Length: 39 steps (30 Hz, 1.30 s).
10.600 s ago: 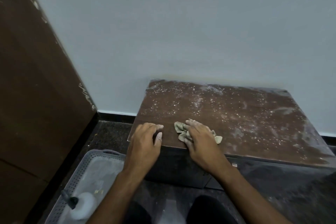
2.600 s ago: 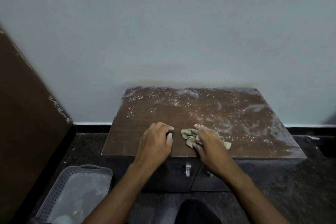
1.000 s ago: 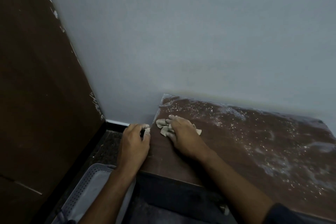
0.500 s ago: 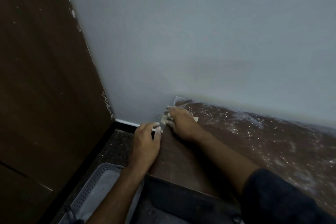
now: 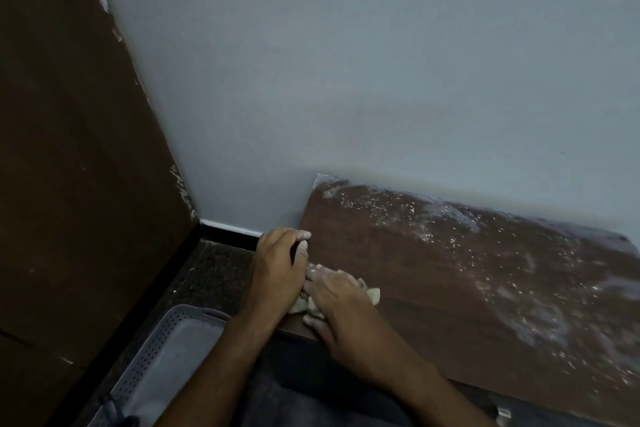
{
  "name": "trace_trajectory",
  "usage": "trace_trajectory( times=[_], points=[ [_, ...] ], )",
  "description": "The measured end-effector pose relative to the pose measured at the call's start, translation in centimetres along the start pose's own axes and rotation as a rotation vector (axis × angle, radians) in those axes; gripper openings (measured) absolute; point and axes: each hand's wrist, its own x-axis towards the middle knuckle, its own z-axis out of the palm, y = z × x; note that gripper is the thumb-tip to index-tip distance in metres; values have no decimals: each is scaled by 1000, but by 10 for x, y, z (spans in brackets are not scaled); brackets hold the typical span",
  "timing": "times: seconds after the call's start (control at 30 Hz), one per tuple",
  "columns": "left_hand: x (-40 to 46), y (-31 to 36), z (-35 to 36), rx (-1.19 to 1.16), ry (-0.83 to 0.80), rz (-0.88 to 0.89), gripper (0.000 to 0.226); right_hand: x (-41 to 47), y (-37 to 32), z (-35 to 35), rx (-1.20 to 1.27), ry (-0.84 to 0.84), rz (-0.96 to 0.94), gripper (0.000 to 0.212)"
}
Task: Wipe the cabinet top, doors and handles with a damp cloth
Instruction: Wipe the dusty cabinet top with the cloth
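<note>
We are working the near left corner of the cabinet top (image 5: 450, 288), at about seven o'clock on the board. Our right hand (image 5: 341, 302) lies flat over the cloth (image 5: 373, 294), fingers spread and pressing it down onto the wood; pale folds poke out at three o'clock of the hand and under the fingertips toward nine o'clock. Our left hand (image 5: 278, 270) is right beside it, the two nearly touching, fingers curled over the left edge of the top, gripping it as a brace.

The cloth looks small, soft and limp, bunched into a wad. We judge it light and, being damp, likely to drag and grab on the wood instead of gliding. It is best held under a flat palm with the fingers pinning its folds, not pinched by a corner, or it would roll up and trail.

From twelve to four o'clock the board carries white grit and cloudy smears, so most of the top is not yet wiped. A grey perforated basket (image 5: 152, 350) sits on the floor (image 5: 207, 270) at eight o'clock.
</note>
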Motion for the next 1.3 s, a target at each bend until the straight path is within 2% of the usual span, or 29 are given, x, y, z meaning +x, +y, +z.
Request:
trace_trajectory(
  times=[0.07, 0.17, 0.3, 0.4, 0.47, 0.57, 0.73, 0.83, 0.97, 1.17, 1.23, 1.3],
  points=[
    [-2, 9, 2, 63, -38, 68, 17, -3, 16, -12, 24, -15, 35, 51],
    [-5, 23, 2, 195, -49, 126, 19, 14, 61, -31, 2, 88, 169, 49],
    [-5, 39, 8, 152, -129, 145, 18, 19, 72, -33, -22, 136, 293, 51],
    [-5, 48, 20, 123, -188, 190, 21, -15, 46, -24, -29, 150, 234, 54],
    [-5, 55, 29, 96, -211, 191, 21, -37, 41, -25, -7, 101, 205, 57],
    [-3, 65, 44, 91, -239, 227, 21, -35, 75, -40, -21, 119, 248, 53],
    [5, 82, 55, 106, -264, 263, 22, -7, 133, -66, -97, 216, 475, 49],
    [14, 89, 65, 113, -270, 285, 22, -15, 123, -62, -82, 223, 449, 51],
    [26, 96, 82, 93, -282, 299, 25, -55, 104, -53, -81, 180, 296, 55],
    [37, 108, 100, 133, -297, 406, 18, -28, 153, -85, -30, 320, 519, 45],
    [43, 111, 104, 130, -294, 395, 21, -21, 153, -80, -60, 313, 525, 47],
    [50, 111, 109, 106, -293, 361, 25, -29, 141, -70, -87, 270, 443, 56]
  ],
)
